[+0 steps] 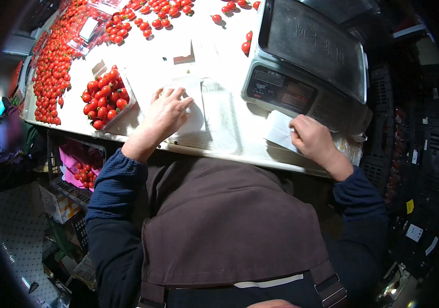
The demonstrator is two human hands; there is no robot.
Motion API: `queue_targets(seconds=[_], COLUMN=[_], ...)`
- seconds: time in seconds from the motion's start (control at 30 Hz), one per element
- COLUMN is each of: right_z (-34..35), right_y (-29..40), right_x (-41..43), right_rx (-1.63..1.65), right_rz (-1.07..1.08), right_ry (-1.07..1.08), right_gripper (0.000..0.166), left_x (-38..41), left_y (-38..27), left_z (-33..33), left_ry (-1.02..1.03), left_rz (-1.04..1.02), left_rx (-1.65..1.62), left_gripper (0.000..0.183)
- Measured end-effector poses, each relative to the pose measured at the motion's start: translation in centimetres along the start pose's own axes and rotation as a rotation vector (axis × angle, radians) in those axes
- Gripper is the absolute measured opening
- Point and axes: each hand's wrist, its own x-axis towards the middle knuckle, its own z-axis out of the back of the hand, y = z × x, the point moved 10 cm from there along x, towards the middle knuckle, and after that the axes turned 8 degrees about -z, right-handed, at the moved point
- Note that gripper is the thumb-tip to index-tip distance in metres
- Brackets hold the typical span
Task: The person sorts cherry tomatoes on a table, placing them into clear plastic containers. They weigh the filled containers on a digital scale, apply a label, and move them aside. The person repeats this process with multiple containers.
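My left hand (170, 109) lies over a white sheet (196, 111) on the table, fingers spread; whether it grips anything under the palm is hidden. A clear plastic punnet heaped with cherry tomatoes (105, 98) stands left of that hand. My right hand (311, 134) has its fingers curled on the edge of a folded white paper (281, 129) at the table's front edge. Just beyond this paper stands a digital weighing scale (281, 88) with a dark metal tray (315, 42), which holds nothing.
Loose cherry tomatoes (52, 73) cover the table's left side, with clear plastic punnets (88, 29) on them. More tomatoes (161, 9) lie at the back. A dark crate (77, 154) with pink lining and tomatoes stands below left. Stacked black crates (415, 127) stand at right.
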Motion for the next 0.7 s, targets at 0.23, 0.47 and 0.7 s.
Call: queue_targets(seconds=[0.23,0.47,0.7], right_z=[-2.0,-1.3,1.4], right_y=[0.6,-0.2,-0.4], right_x=[-0.3,0.2,3.3], right_rx=[-0.124,-0.024,0.437], right_rz=[0.132,0.075,-0.226], right_ry=[0.046,0.023,0.060], right_gripper=[0.017,0.013,0.010], left_x=[-0.7,-1.3,-2.2], left_y=[0.7,0.8,1.2], left_z=[0.2,0.0,0.2], left_ry=[0.087,0.031,-0.085], left_rz=[0.017,0.017,-0.007], left_rx=[0.037,0.045,0.039], left_gripper=[0.029,0.033,0.035])
